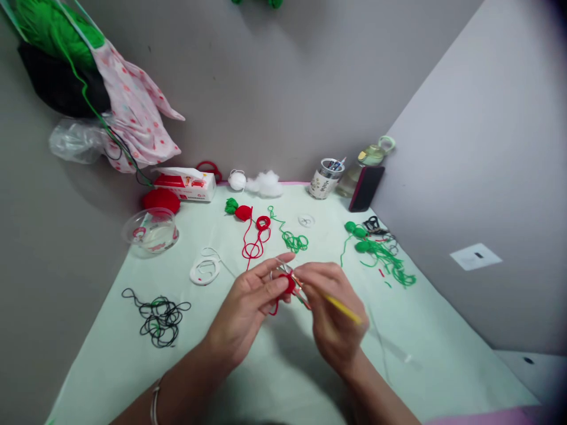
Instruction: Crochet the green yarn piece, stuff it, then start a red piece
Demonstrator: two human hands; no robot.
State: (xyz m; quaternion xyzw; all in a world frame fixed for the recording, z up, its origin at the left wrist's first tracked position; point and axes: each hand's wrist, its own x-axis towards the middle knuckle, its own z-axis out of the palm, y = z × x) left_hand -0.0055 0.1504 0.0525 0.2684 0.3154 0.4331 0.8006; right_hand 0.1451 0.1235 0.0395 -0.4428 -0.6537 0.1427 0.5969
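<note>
Between thumb and fingers, my left hand [252, 301] pinches a small red crochet piece [289, 284], with red yarn hanging below it. My right hand [334, 313] is closed around a crochet hook with a yellow handle [341, 306]; its tip meets the red piece, though the exact stitch is hidden by my fingers. White yarn runs from a white coil [205, 270] on the left toward my left hand. Beyond my hands lie a red ball with a green top [243, 212], a loose red yarn tail [252, 249] and a tangle of green yarn [295, 241].
Black yarn [162, 321] lies tangled at left, near a clear plastic bowl [153, 233] and a tissue box [186, 184]. Along the back are white stuffing [266, 184], a pen tin [325, 179] and a phone [367, 189] leaning on a bottle. Green crochet pieces [363, 239] sit at right.
</note>
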